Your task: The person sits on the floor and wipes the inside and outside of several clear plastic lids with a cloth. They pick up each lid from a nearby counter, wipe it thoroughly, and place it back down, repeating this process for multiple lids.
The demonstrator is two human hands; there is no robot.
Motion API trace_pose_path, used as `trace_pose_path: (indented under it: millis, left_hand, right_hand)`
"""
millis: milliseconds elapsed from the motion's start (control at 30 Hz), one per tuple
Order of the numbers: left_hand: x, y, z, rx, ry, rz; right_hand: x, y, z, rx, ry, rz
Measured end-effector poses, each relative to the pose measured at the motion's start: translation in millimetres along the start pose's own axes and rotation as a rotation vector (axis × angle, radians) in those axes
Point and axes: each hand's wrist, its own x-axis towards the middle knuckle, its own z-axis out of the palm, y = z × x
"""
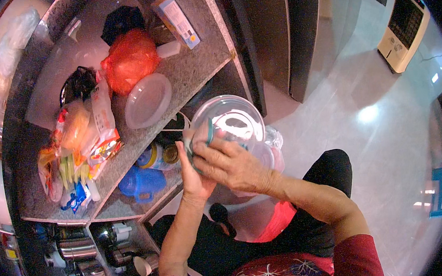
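My two hands meet in front of my body, at the near left side of a clear round container (227, 111) with a shiny light reflection. My left hand (197, 176) is turned palm up with its thumb raised, its other fingers mostly hidden. Over it lies my right hand (234, 164), fingers curled in toward the left palm. Between them shows a pale thing with a teal edge (203, 132), perhaps a cloth; I cannot make out its kind. Below the hands stands a translucent tub (241, 217), partly covered by my arms, with red at its side.
On the grey stone shelf (194, 69) at left are a clear round lid (148, 101), a red plastic bag (131, 61), a small box (175, 22) and several food packets. A blue plastic container (142, 183) sits below. Metal cups (78, 249) fill the lower-left shelves. An air cooler (404, 27) stands far right.
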Motion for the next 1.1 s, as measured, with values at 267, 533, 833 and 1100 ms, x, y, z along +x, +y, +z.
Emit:
trace_pose_path:
  millis: [267,533,833,1100]
  left_hand:
    - [-6.2,-12.8,-3.4,0.122,-0.071,-0.031]
    - [-6.2,-7.1,-14.5,0.136,0.034,0.098]
    - [9.1,-76.9,-59.2,1.289,0.028,0.344]
    - [4.7,-152.0,-80.2,2.091,-0.508,0.431]
  right_hand:
    - [7.7,28.4,-7.9,-0.193,0.156,0.301]
    - [-28.3,37.9,-6.2,-0.252,-0.119,0.714]
    - [-19.4,66.0,-49.5,-0.126,0.224,0.718]
    - [-21.1,69.1,-52.6,-0.019,0.269,0.68]
